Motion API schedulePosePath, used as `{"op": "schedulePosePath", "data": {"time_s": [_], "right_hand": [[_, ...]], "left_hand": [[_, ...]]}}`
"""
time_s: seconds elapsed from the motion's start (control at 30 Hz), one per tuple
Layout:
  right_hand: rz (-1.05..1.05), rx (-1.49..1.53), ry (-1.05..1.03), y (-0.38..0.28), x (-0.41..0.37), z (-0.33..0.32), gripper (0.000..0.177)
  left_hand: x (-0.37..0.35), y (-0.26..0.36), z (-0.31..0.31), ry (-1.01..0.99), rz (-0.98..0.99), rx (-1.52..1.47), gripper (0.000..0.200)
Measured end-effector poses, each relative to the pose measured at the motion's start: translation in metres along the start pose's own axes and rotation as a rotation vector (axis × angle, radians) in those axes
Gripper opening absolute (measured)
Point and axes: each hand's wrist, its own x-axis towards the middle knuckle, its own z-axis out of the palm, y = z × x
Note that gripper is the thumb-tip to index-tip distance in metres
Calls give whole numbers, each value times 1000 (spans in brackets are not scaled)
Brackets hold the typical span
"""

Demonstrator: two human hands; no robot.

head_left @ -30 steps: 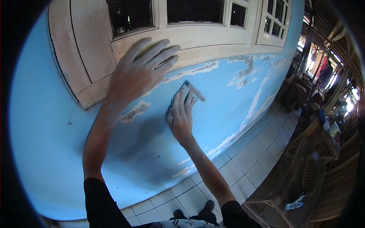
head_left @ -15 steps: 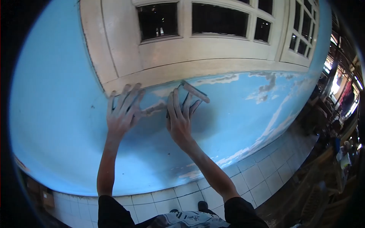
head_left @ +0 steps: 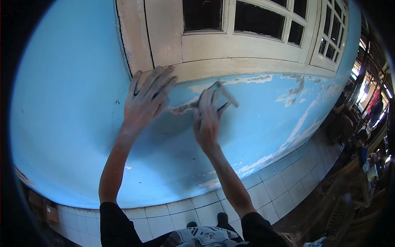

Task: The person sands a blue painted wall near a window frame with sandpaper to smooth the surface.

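Note:
My left hand (head_left: 145, 99) rests with fingers spread against the lower left corner of the white window frame (head_left: 197, 71) and the blue wall just below it. In my right hand (head_left: 207, 117) is a wide, flat scraper (head_left: 228, 95), its straight edge tilted and slightly blurred by motion. The scraper is at the wall, under the frame; most of its grip is hidden by my fingers. Between my hands lies a bare grey patch (head_left: 181, 108) where paint has come off. Pale dust coats the fingers of both hands.
The blue wall (head_left: 74, 123) has more flaked patches (head_left: 294, 88) to the right. White floor tiles (head_left: 181, 217) run along its foot, near my feet. Wooden pieces and clutter (head_left: 354, 177) stand at the right. A cardboard box (head_left: 52, 214) is at the lower left.
In the picture, both hands and the window frame have shifted right as the view moved. My left hand now lies over the frame's corner. The scraper in my right hand has turned to a steeper tilt.

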Motion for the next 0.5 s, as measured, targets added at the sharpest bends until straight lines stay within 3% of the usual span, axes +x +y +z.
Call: {"op": "schedulePosePath", "data": {"time_s": [0.1, 0.17, 0.2, 0.27, 0.3, 0.37, 0.4, 0.47, 0.5], "right_hand": [[147, 35, 169, -13, 10, 1, 47], [-17, 13, -95, -14, -31, 14, 47], [-17, 8, -97, -8, -30, 15, 47], [120, 361, 12, 8, -20, 14, 46], [123, 359, 16, 5, -9, 13, 46], [260, 185, 263, -10, 12, 7, 45], [263, 179, 260, -12, -1, 10, 45], [56, -52, -70, -14, -32, 17, 47], [57, -54, -69, -9, -26, 12, 47]], "left_hand": [[-1, -1, 7, -6, 20, 65, 49], [-3, 1, 9, -9, 21, 67, 49], [-3, 0, 10, -2, 23, 72, 49], [-3, 0, 10, 4, 29, 74, 49], [-3, 1, 10, 6, 26, 77, 48], [-4, 1, 10, 4, 25, 69, 47], [-4, 1, 10, 0, 25, 68, 47], [-2, 0, 10, 3, 28, 69, 46], [-2, 0, 10, 5, 30, 55, 46]]}}
